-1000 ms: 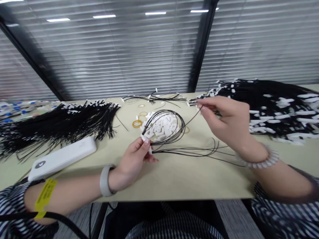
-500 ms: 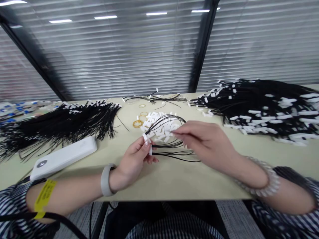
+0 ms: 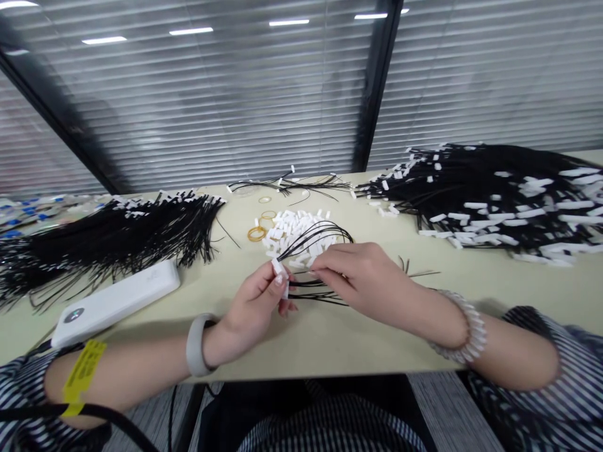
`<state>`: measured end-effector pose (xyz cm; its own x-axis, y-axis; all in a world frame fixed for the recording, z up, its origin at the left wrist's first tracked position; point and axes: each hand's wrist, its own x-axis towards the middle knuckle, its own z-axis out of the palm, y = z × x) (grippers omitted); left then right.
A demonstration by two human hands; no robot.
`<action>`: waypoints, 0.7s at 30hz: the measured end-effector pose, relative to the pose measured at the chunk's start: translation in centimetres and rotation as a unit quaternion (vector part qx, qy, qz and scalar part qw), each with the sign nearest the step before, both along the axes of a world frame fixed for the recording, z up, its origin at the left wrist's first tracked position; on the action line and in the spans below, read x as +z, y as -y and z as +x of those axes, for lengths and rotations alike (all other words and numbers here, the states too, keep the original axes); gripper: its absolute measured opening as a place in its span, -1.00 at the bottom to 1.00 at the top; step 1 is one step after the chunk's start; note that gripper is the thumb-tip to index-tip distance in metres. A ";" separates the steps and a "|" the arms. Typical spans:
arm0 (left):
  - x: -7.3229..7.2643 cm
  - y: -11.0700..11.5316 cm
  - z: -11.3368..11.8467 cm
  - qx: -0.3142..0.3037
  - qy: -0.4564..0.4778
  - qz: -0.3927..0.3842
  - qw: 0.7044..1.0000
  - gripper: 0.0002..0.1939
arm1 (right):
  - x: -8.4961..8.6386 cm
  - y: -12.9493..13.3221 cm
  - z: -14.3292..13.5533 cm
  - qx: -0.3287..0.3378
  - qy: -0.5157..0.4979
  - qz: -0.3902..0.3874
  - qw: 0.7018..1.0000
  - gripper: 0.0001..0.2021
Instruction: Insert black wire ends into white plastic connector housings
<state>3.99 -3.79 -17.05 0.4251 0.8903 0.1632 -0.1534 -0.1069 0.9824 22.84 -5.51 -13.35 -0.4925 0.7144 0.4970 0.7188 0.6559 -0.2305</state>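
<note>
My left hand [image 3: 259, 295] is closed on a white plastic connector [image 3: 279, 269], pinched between thumb and fingers. Several thin black wires [image 3: 325, 231] run out of the connector to the right, some arching up and others lying lower. My right hand [image 3: 358, 270] is closed in a pinch, with a thin wire end [image 3: 306, 272] at its fingertips pointing towards the connector. The far ends of the wires pass behind the right hand, and a few loose tips show beyond it. Just behind both hands lies a pile of small white connectors [image 3: 292, 226].
A heap of black wires [image 3: 117, 232] covers the left side, behind a white power bank [image 3: 117, 301]. Black wires with white connectors [image 3: 494, 182] are heaped at the right. Yellow rubber bands [image 3: 257, 234] lie by the connector pile. More loose wires [image 3: 311, 184] lie along the back edge.
My right hand has moved left and slightly down, bringing its fingertips nearer the connector. My left hand keeps its hold on the connector almost in place.
</note>
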 end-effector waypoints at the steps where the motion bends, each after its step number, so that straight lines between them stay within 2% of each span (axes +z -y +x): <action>1: 0.1 0.0 0.0 -0.001 -0.005 0.001 1.000 -0.74 | 0.0 0.0 0.0 -0.003 0.004 -0.004 1.000 -0.80; 6: 0.2 0.1 0.1 -0.001 -0.019 0.002 1.000 -0.72 | 0.1 0.1 0.0 -0.005 0.022 -0.007 1.000 -0.78; 12: 0.1 0.1 -0.1 -0.010 -0.024 -0.004 1.000 -0.71 | 0.3 0.0 0.2 0.000 0.050 0.024 0.998 -0.77; 21: 0.0 0.1 -0.1 -0.032 -0.018 -0.026 0.999 -0.71 | 0.2 0.1 0.6 0.013 0.122 0.132 0.984 -0.78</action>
